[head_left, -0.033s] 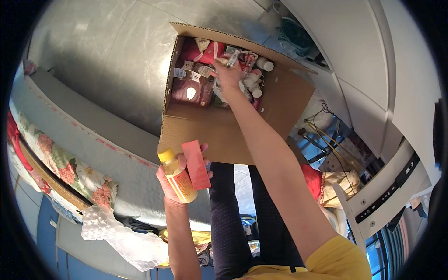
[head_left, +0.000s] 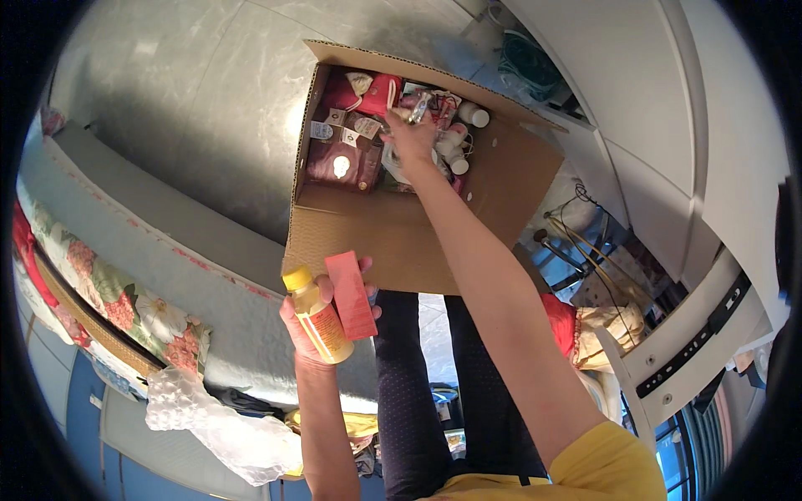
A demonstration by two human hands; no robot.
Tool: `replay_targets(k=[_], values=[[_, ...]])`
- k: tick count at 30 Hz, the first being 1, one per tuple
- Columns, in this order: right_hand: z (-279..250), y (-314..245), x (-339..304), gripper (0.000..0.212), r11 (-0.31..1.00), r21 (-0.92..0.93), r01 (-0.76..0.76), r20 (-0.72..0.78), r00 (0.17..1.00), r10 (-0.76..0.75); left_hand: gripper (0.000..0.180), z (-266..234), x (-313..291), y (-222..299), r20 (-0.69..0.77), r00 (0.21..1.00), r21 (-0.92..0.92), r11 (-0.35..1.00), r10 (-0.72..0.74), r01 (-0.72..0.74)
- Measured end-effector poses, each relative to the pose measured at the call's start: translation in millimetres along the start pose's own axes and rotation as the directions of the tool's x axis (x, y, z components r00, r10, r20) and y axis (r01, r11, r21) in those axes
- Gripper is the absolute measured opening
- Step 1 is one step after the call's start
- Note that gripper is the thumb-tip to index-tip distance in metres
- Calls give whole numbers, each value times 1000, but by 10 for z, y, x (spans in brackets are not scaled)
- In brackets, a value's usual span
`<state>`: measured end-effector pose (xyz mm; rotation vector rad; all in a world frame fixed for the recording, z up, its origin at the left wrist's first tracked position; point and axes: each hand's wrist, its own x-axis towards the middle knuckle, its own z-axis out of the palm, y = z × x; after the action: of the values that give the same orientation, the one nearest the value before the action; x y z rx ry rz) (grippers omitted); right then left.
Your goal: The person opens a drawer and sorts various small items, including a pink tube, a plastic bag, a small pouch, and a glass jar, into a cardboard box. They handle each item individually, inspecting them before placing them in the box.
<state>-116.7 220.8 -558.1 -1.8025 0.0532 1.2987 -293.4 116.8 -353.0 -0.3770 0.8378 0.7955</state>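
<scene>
My left hand (head_left: 302,334) is closed round a yellow bottle (head_left: 324,332) with a yellow cap and a slim pink-red box (head_left: 351,295), side by side. An open cardboard box (head_left: 368,238) stands in front of me. My right hand (head_left: 413,138) reaches into it, closed on a small clear shiny container (head_left: 419,107) whose exact kind I cannot make out. Inside, near that hand, lie white bottles (head_left: 455,150), a red drawstring pouch (head_left: 380,93) and dark pink packages with pale tags (head_left: 342,164). My right hand hides some of the contents.
To the left runs a bed edge (head_left: 167,225) with a floral cloth (head_left: 117,284). White bubble wrap (head_left: 225,430) lies at the lower left. White cabinets (head_left: 643,108) and an open drawer (head_left: 693,342) flank the right side. A folded stand (head_left: 581,250) lies beside the box.
My right hand and the clear container have shifted very slightly within the box. My left hand keeps its place with the bottle and slim box.
</scene>
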Motion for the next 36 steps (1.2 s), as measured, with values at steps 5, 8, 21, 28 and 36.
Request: replay_targets(k=[5, 8, 21, 28, 36], values=[[-319, 200, 180, 47, 543, -637, 547, 348, 833, -431, 51, -21, 3, -20, -27, 1000, 13, 1000, -6, 6], [-71, -43, 115, 57, 240, -596, 766, 627, 631, -458, 51, -97, 3, -45, -19, 1000, -3, 1000, 12, -12], [-94, 237, 178, 40, 7, -592, 806, 703, 522, -483, 53, -147, 58, -4, -54, 999, -57, 998, 0, -3], [178, 103, 91, 46, 88, -489, 868, 823, 493, -282, 53, -177, 80, -80, -60, 998, -74, 997, 6, -10], [264, -95, 655, 18, -585, -470, 660, 882, 342, -323, 56, -155, 218, -18, -32, 999, -93, 996, -2, -1]])
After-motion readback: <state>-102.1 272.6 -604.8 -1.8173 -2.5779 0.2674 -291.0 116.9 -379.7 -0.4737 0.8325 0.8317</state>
